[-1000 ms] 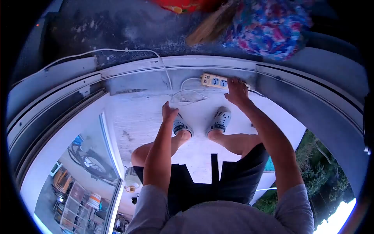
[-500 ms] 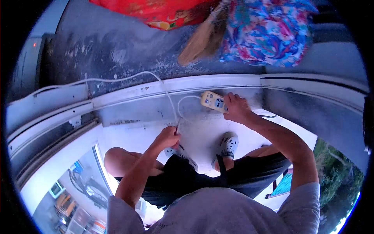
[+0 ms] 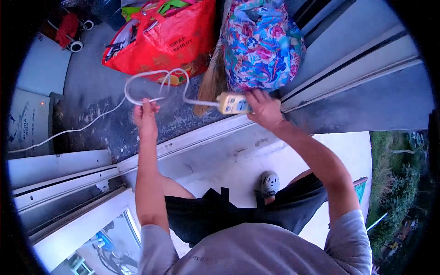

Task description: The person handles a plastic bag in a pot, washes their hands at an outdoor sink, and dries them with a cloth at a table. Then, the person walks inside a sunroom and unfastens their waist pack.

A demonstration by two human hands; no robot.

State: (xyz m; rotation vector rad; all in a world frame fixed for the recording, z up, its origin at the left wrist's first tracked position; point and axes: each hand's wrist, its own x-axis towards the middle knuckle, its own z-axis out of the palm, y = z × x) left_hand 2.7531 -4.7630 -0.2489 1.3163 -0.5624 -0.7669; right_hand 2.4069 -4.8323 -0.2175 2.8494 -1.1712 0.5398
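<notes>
My right hand [image 3: 266, 110] grips the far end of a cream-coloured power strip [image 3: 233, 103], its sockets facing up. From the strip's left end runs a white cable [image 3: 201, 103], which curls into a loose loop in the air. My left hand [image 3: 145, 119] is closed on the cable at the bottom of that loop, fingers pinched. Beyond the hand the cable trails left across the floor. Just beyond the strip stand a floral bag [image 3: 261, 46] and a straw broom [image 3: 211, 89].
A red bag [image 3: 195, 32] full of things stands at the back. A white metal sliding-door track [image 3: 201, 134] crosses beneath my arms. At left is a white appliance [image 3: 30, 119] with a small light. My grey clog [image 3: 269, 183] rests on the pale floor. Plants [image 3: 394, 183] grow at right.
Both hands have moved forward over the track, taking the power strip and cable with them. The cable now forms a raised loop at my left hand. My view has tilted up and turned.
</notes>
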